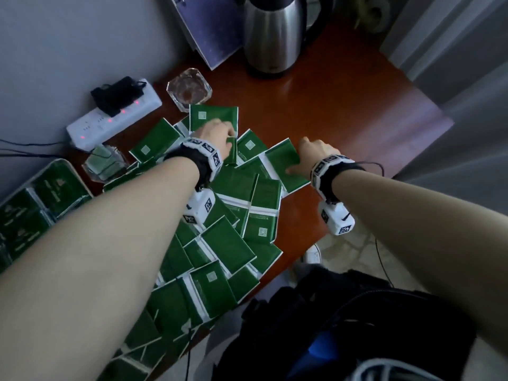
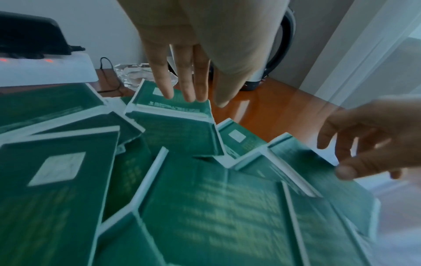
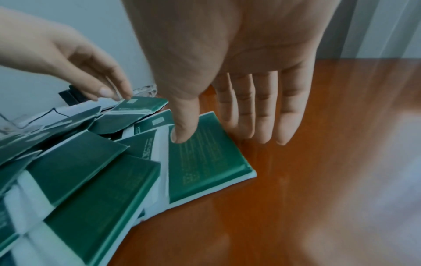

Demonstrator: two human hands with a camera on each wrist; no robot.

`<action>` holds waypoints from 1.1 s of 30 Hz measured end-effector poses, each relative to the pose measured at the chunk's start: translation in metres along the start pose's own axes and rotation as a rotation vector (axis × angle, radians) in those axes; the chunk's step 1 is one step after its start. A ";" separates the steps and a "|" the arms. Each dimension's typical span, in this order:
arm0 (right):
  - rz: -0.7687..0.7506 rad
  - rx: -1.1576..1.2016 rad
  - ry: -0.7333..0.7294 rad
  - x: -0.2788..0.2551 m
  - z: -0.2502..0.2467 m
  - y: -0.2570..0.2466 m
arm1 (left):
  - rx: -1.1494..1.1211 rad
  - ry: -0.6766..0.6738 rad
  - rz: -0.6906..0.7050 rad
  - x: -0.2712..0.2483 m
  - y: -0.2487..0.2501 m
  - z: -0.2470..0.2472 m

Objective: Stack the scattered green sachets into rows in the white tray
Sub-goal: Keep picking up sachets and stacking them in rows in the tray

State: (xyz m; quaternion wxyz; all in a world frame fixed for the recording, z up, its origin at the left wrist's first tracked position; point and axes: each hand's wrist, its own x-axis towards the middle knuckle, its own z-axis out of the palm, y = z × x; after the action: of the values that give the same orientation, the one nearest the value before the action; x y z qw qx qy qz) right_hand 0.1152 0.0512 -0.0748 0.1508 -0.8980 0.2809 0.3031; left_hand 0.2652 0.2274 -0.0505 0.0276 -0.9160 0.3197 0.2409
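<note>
A heap of green sachets (image 1: 233, 215) with white edges covers the left half of the brown table (image 1: 343, 111). The white tray (image 1: 72, 169) lies at the far left with sachets in rows inside. My left hand (image 1: 225, 138) reaches to the far end of the heap; its straight fingertips (image 2: 189, 97) touch a tilted sachet (image 2: 177, 129), thumb beside its edge. My right hand (image 1: 299, 158) is at the heap's right edge, fingers straight. Its thumb (image 3: 182, 133) presses on the outermost sachet (image 3: 205, 162), the other fingers past its far edge over bare wood.
A white power strip (image 1: 115, 116) with a black plug, a glass ashtray (image 1: 189, 89) and a steel kettle (image 1: 275, 34) stand beyond the heap. A drinking glass (image 1: 104, 163) stands by the tray. A dark bag (image 1: 330, 325) lies below the table's near edge.
</note>
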 end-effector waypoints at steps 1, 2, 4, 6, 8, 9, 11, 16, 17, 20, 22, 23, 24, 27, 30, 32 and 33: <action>0.016 0.009 -0.001 0.003 0.002 -0.004 | 0.006 -0.004 0.007 0.013 -0.003 -0.002; 0.035 0.013 0.004 0.006 0.006 -0.007 | 0.007 -0.007 0.010 0.025 -0.005 -0.003; 0.059 0.006 0.024 0.010 0.012 -0.014 | 0.003 -0.005 0.013 0.047 -0.011 -0.004; 0.079 0.007 0.029 0.014 0.018 -0.018 | 0.016 -0.002 0.033 0.065 -0.016 -0.004; 0.107 0.035 0.010 0.017 0.019 -0.021 | 0.061 -0.006 0.069 0.078 -0.020 -0.003; 0.121 0.050 -0.005 0.019 0.018 -0.021 | 0.084 -0.008 0.090 0.083 -0.022 -0.002; 0.144 0.070 -0.029 0.023 0.014 -0.021 | 0.099 0.001 0.115 0.091 -0.025 0.001; 0.146 0.069 -0.049 0.028 0.008 -0.021 | 0.129 0.021 0.135 0.106 -0.030 0.001; 0.149 0.070 -0.051 0.029 0.007 -0.022 | 0.144 0.021 0.136 0.108 -0.030 0.001; 0.163 0.083 -0.056 0.029 0.004 -0.023 | 0.146 0.032 0.121 0.111 -0.030 0.002; 0.165 0.097 -0.058 0.029 0.003 -0.023 | 0.128 0.048 0.111 0.112 -0.030 0.003; 0.166 0.107 -0.056 0.029 0.003 -0.023 | 0.128 0.050 0.107 0.112 -0.030 0.003; 0.167 0.123 -0.053 0.029 0.004 -0.023 | 0.132 0.047 0.102 0.111 -0.030 0.002; 0.170 0.199 -0.051 0.029 0.007 -0.021 | 0.176 0.030 0.074 0.110 -0.030 -0.001; 0.165 0.256 -0.071 0.032 0.008 -0.018 | 0.246 0.022 0.037 0.109 -0.027 -0.002; 0.157 0.271 -0.081 0.035 0.008 -0.013 | 0.271 0.033 0.006 0.107 -0.023 -0.002; 0.149 0.269 -0.082 0.037 0.006 -0.009 | 0.277 0.042 -0.017 0.105 -0.021 -0.002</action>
State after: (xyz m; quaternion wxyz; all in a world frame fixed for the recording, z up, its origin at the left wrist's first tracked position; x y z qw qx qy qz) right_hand 0.1424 0.0461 -0.1018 0.2583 -0.8332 0.3786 0.3093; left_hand 0.3501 0.1834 -0.0987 0.1492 -0.9109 0.3427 0.1748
